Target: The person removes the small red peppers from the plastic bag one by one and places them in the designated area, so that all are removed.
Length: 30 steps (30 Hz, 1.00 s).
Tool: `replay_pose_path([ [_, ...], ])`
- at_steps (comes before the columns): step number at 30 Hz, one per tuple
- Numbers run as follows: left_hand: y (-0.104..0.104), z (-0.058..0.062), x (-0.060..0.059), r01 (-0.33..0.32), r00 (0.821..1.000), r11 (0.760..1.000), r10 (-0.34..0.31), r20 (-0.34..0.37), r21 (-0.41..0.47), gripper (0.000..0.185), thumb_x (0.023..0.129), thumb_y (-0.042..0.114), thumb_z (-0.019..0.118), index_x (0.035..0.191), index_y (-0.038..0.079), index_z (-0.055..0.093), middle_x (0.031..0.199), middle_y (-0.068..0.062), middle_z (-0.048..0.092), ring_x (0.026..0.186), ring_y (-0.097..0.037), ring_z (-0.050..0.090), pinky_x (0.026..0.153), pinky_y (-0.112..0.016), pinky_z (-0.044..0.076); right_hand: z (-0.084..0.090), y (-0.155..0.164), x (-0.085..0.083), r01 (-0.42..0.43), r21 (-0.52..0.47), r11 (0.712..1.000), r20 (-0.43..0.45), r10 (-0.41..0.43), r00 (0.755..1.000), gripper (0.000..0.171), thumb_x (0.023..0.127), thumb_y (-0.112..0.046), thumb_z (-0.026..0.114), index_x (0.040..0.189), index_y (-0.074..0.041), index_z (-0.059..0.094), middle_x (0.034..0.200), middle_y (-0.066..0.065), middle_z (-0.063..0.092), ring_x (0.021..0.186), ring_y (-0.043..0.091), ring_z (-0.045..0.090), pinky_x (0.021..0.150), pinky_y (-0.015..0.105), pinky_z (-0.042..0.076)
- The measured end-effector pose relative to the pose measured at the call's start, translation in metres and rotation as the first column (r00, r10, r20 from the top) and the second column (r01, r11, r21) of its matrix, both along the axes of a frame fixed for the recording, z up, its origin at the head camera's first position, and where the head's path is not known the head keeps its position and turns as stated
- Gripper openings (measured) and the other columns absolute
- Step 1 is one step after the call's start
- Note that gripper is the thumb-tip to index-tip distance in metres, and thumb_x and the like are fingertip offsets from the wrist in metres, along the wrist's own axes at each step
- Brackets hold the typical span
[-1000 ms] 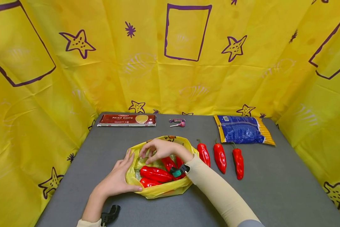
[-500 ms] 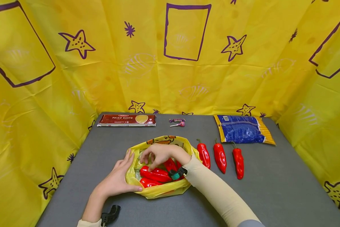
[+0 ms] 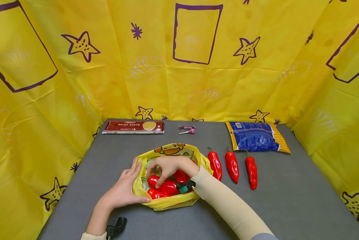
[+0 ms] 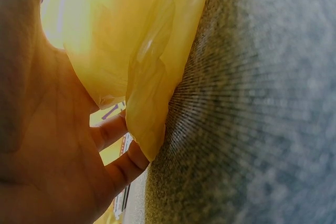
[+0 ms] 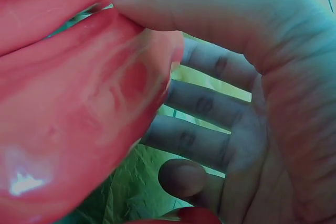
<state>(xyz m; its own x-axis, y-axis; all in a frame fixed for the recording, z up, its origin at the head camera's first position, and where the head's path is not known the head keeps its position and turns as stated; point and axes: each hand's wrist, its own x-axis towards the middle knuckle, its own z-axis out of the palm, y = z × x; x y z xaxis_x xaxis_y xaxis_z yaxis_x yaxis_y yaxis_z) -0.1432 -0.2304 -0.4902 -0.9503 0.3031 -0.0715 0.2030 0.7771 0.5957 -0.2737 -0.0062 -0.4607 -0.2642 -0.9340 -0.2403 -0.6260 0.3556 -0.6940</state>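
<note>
A yellow plastic bag [image 3: 182,202] stands mouth-up on the grey table, with several shiny red pointed peppers inside. My left hand [image 3: 122,191] rests along the bag's left side; its fingers are nearly straight and its thumb lies on the front rim. In the left wrist view the bag's wall [image 4: 152,72] lies against those fingers. Reaching in through the mouth, my right hand [image 3: 166,166] grips one red pepper [image 3: 169,186] lying crosswise, thumb on the near side and fingers on the far side. Up close in the right wrist view, that pepper [image 5: 79,124] fills the left half.
Three more red peppers [image 3: 232,166] lie in a row right of the bag. Behind them is a blue and yellow packet [image 3: 254,136]. A spaghetti pack [image 3: 134,127], a wrapped candy [image 3: 186,127] and a lollipop [image 3: 188,131] lie along the back, before the yellow curtain [image 3: 155,83].
My right hand has gone lower into the bag, and its thumb and fingers have come round a pepper. The left hand has kept its place at the rim.
</note>
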Motion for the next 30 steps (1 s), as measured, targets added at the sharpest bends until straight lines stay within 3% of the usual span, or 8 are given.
replay_pose_path([
  [7, 0.0000, -0.0007, 0.0000, 0.003, 1.000, 1.000, -0.003, -0.008, 0.004, 0.139, 0.069, 0.072, 0.088, 0.169, 0.004, 0.021, 0.179, -0.013, 0.003, 0.145, -0.041, 0.031, 0.105, -0.067, 0.046, 0.0013, 0.0005, 0.0011, -0.003, 0.001, 1.000, -0.039, 0.003, 0.999, 0.042, 0.087, -0.020, 0.089, 0.126, -0.012, 0.074, 0.113, -0.011, 0.068, 0.104, 0.009, 0.059, 0.092, 0.019, 0.049],
  [18, 0.0003, -0.0008, 0.0002, 0.004, 1.000, 1.000, -0.004, -0.012, 0.006, 0.138, 0.069, 0.072, 0.089, 0.169, 0.003, 0.022, 0.179, -0.014, 0.002, 0.145, -0.040, 0.032, 0.106, -0.066, 0.046, -0.0031, 0.0010, -0.0013, -0.013, -0.048, 0.999, -0.029, 0.012, 1.000, 0.036, 0.088, -0.012, 0.086, 0.122, -0.014, 0.073, 0.118, -0.006, 0.069, 0.108, 0.008, 0.059, 0.089, 0.019, 0.051],
  [24, 0.0005, 0.0001, 0.0006, 0.001, 1.000, 1.000, -0.001, -0.007, 0.009, 0.138, 0.069, 0.072, 0.089, 0.169, 0.004, 0.022, 0.179, -0.013, 0.003, 0.146, -0.040, 0.032, 0.106, -0.066, 0.045, 0.0014, 0.0036, -0.0007, 0.022, -0.048, 0.999, -0.005, -0.023, 1.000, 0.039, 0.090, -0.012, 0.084, 0.127, -0.013, 0.074, 0.121, -0.004, 0.069, 0.087, 0.009, 0.061, 0.079, 0.019, 0.052],
  [30, 0.0005, 0.0007, 0.0002, -0.001, 1.000, 1.000, 0.001, 0.002, 0.002, 0.138, 0.069, 0.073, 0.088, 0.169, 0.005, 0.021, 0.179, -0.013, 0.002, 0.146, -0.041, 0.031, 0.106, -0.066, 0.045, 0.0054, 0.0069, 0.0000, 0.051, -0.039, 0.998, -0.002, -0.051, 0.999, 0.039, 0.091, -0.014, 0.082, 0.129, -0.015, 0.075, 0.112, -0.010, 0.067, 0.068, 0.006, 0.053, 0.067, 0.019, 0.047],
])
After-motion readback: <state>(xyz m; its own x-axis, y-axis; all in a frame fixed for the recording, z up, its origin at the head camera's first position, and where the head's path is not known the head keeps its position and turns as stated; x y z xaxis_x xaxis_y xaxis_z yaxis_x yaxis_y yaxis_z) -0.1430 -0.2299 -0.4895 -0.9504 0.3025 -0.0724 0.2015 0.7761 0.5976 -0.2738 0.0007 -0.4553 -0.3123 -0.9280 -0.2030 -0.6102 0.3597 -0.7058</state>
